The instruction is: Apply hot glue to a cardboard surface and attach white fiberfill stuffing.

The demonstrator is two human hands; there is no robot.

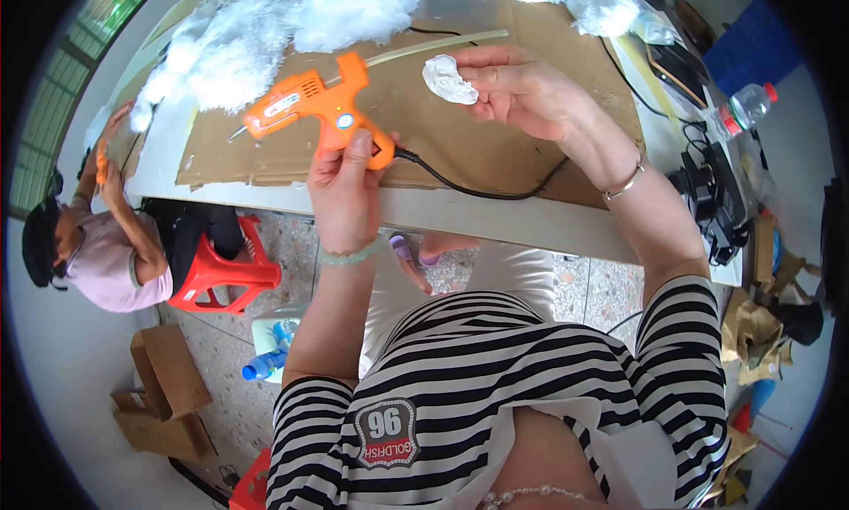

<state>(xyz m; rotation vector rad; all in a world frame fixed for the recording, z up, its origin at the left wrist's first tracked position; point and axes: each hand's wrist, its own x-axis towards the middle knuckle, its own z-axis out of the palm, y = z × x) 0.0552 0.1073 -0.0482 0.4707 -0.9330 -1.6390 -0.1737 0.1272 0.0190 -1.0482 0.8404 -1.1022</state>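
Observation:
My left hand point(343, 196) is wrapped around the handle of an orange hot glue gun point(311, 110), whose metal nozzle points left. A long translucent glue stick point(442, 46) runs from the back of the gun toward the right, and a black cord point(478, 191) trails from its handle. To the right, my right hand point(517, 90) pinches a small white piece with a crumpled, uneven surface point(447, 78) between thumb and fingers. Its exact kind I cannot make out. Both hands are above a brown cardboard sheet point(256, 161) on the table.
Fluffy white fibre point(239, 50) is heaped along the far side. A plastic bottle point(747, 107), a dark phone-like slab point(676, 72) and black adapters point(707, 200) lie at the right. Another person point(115, 245) sits at the left on a red stool point(230, 271). Cardboard boxes point(168, 373) stand below.

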